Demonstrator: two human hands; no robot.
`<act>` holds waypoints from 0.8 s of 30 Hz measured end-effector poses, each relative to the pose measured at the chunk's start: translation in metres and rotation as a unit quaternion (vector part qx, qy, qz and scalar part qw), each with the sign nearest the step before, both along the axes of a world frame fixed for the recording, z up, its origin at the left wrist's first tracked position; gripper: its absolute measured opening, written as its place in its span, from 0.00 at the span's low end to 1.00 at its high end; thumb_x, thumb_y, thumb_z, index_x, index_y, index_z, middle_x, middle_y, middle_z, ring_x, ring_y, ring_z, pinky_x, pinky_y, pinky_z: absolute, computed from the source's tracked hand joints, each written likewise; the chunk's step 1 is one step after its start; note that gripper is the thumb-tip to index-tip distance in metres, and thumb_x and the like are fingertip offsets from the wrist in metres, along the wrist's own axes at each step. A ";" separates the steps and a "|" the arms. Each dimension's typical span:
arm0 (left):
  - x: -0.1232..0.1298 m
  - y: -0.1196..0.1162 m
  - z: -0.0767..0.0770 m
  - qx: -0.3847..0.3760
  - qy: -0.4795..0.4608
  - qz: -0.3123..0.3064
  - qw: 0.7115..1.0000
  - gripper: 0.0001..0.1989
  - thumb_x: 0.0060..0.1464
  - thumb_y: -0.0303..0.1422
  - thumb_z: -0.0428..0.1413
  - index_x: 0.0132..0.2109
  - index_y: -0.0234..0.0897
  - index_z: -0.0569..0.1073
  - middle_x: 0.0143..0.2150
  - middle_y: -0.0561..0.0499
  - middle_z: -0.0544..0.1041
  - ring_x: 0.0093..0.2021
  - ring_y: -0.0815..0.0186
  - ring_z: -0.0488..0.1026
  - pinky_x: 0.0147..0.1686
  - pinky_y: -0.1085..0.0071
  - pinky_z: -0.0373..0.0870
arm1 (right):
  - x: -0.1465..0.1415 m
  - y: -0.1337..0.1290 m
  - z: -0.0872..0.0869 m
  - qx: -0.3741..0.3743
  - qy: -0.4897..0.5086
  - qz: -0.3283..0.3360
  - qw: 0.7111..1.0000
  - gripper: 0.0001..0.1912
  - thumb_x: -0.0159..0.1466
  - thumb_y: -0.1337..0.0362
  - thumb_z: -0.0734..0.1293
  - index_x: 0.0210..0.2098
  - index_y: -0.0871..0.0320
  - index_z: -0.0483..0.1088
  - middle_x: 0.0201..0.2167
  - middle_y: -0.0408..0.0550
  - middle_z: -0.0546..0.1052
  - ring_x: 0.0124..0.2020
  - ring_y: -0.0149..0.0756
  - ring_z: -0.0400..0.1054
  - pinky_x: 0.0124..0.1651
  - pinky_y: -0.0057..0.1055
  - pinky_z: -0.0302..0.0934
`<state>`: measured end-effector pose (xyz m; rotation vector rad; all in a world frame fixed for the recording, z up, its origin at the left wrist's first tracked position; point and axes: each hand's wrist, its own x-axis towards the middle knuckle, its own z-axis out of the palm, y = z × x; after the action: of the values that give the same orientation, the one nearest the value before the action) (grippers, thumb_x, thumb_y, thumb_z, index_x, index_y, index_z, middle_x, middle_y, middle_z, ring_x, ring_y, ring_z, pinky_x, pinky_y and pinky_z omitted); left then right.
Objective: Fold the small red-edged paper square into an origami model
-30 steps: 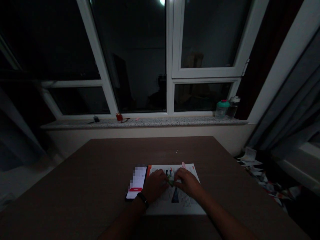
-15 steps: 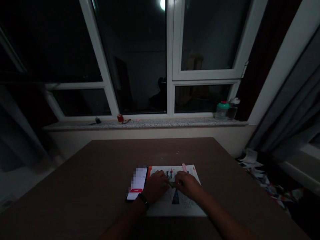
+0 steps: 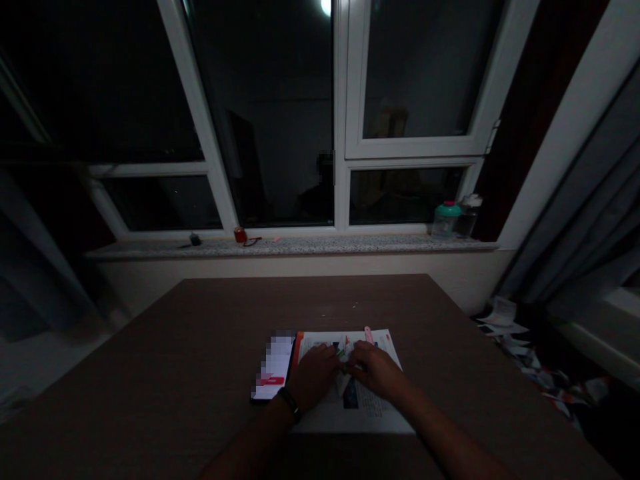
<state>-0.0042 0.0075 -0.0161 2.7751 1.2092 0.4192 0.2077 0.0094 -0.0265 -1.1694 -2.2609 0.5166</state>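
Note:
My left hand (image 3: 316,373), with a black band on its wrist, is closed in a pinch on a small piece of folded paper (image 3: 343,381). From the other side my right hand (image 3: 374,368) pinches the same paper, fingertips close to the left ones. White and green patches show on the paper, with an orange-red tip above; the fingers cover much of it. Beneath both hands lies a printed sheet or booklet (image 3: 355,421) with dark pictures and text. A slim pink object (image 3: 369,334) with a rounded end sticks out past its top edge.
A lit phone (image 3: 275,367) lies left of the booklet on the brown table (image 3: 200,347). Along the stone windowsill (image 3: 320,247) stand a small red jar (image 3: 241,235), a green-lidded bottle (image 3: 446,219) and a clear bottle (image 3: 467,217). Papers (image 3: 505,317) are piled at right.
Both hands stay over the booklet, their fingers shifted slightly. The folded paper has turned, and a white part now shows below the fingers.

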 end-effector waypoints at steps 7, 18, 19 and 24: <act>-0.002 -0.008 0.009 0.001 -0.013 0.004 1.000 0.09 0.61 0.38 0.58 0.45 0.39 0.70 0.46 0.49 0.73 0.49 0.56 0.67 0.50 0.60 0.60 | 0.005 -0.001 0.000 0.004 0.040 0.088 0.995 0.08 0.64 0.70 0.65 0.33 0.56 0.75 0.34 0.46 0.72 0.39 0.35 0.68 0.42 0.29 0.60; -0.009 -0.003 0.016 -0.020 -0.018 0.040 0.999 0.07 0.54 0.23 0.55 0.39 0.38 0.69 0.41 0.50 0.73 0.47 0.57 0.65 0.47 0.62 0.60 | 0.005 0.005 -0.002 0.060 0.005 -0.036 0.997 0.11 0.57 0.71 0.69 0.39 0.53 0.72 0.41 0.47 0.72 0.51 0.44 0.66 0.68 0.51 0.42; -0.009 -0.002 0.016 -0.019 -0.021 0.041 0.999 0.08 0.53 0.22 0.54 0.39 0.38 0.68 0.42 0.50 0.72 0.47 0.58 0.65 0.47 0.62 0.61 | 0.006 0.006 -0.004 0.058 0.001 -0.041 0.997 0.11 0.58 0.71 0.69 0.39 0.53 0.72 0.41 0.47 0.72 0.53 0.44 0.65 0.67 0.51 0.43; -0.007 -0.002 0.011 -0.012 -0.011 0.028 0.999 0.11 0.52 0.19 0.51 0.41 0.38 0.66 0.45 0.49 0.70 0.47 0.59 0.66 0.48 0.64 0.62 | 0.005 0.008 -0.009 0.041 -0.012 -0.071 0.997 0.11 0.59 0.69 0.69 0.41 0.54 0.73 0.45 0.52 0.72 0.63 0.51 0.55 0.63 0.48 0.50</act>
<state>-0.0108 0.0059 -0.0049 2.7138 1.2807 0.4360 0.2130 0.0170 -0.0352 -1.2885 -2.1769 0.3531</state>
